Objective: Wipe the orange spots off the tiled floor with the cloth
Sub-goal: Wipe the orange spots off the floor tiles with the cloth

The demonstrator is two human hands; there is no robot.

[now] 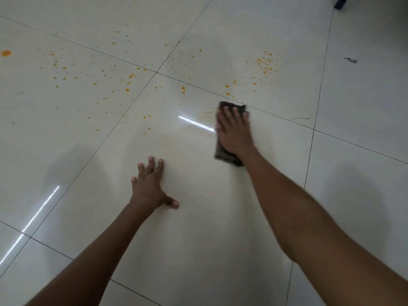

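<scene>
A dark folded cloth (pixel 225 156) lies flat on the glossy white tiled floor (pixel 198 228). My right hand (pixel 235 131) presses down on it with straight fingers, covering most of it. A faint smeared arc shows just left of the cloth. Orange spots (pixel 266 62) cluster beyond the cloth, and more orange spots (pixel 130 77) scatter across the tiles to the upper left. A larger orange blob (pixel 6 53) sits at the far left edge. My left hand (pixel 150 186) rests on the floor with fingers spread, well left of and nearer than the cloth.
Dark grout lines cross the floor diagonally. A small dark scrap (pixel 351 60) lies at the upper right, and a dark object (pixel 341 2) pokes in at the top right corner. A thin dark strand (pixel 301 118) lies right of the cloth.
</scene>
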